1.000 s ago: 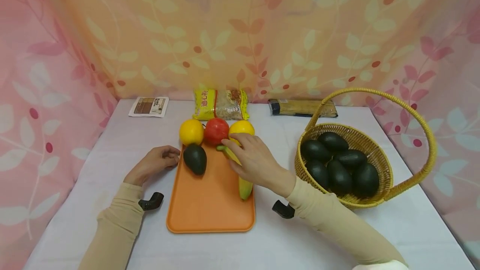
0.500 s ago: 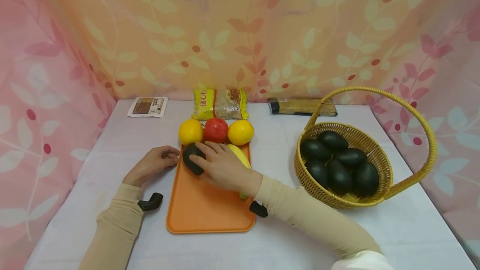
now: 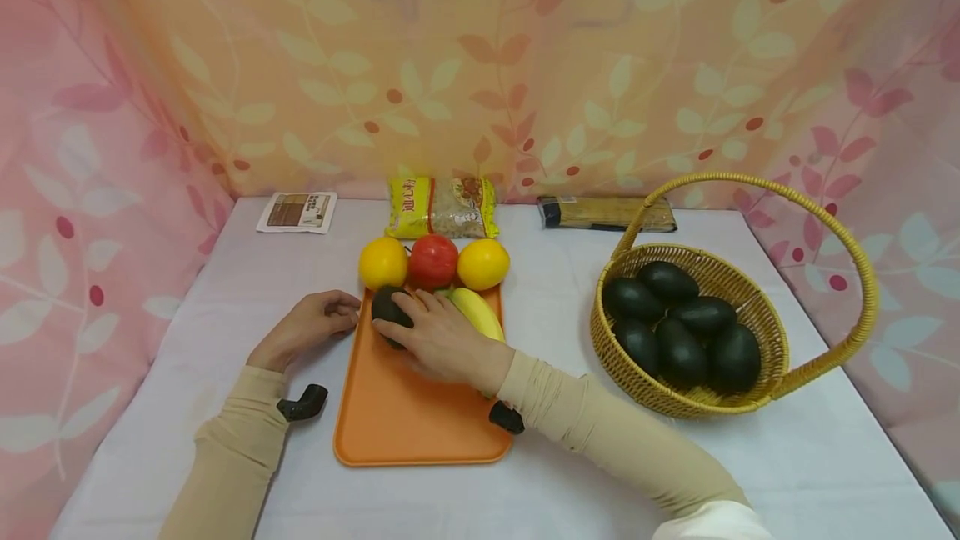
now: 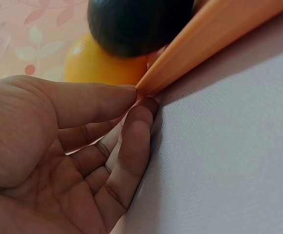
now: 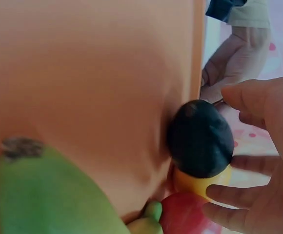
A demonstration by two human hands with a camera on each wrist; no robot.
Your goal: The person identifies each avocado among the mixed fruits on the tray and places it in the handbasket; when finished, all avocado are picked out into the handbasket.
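Note:
My left hand [image 3: 311, 325] lies at the left rim of the orange tray [image 3: 420, 436], pinching it between thumb and fingers; the left wrist view shows the thumb pad [image 4: 127, 92] on the rim. On the tray's upper left sits a dark avocado [image 3: 386, 307]. My right hand [image 3: 446, 340] reaches over it, fingers fairly straight. In the right wrist view the avocado [image 5: 200, 139] shows between the thumb [image 5: 234, 95] and the extended fingers, one fingertip right at its side. A banana [image 3: 480, 311] lies beside it, partly hidden by the right hand.
Along the tray's far end stand a yellow fruit [image 3: 383, 263], a red fruit [image 3: 433, 261] and another yellow fruit [image 3: 483, 263]. A wicker basket [image 3: 615, 373] with several avocados stands at right, its tall handle [image 3: 866, 307] raised. Behind lie packets, including a yellow bag [image 3: 442, 207].
My right hand has moved left from the banana to the avocado, which has shifted slightly to the right and turned a little. The left hand has stayed at the tray's rim.

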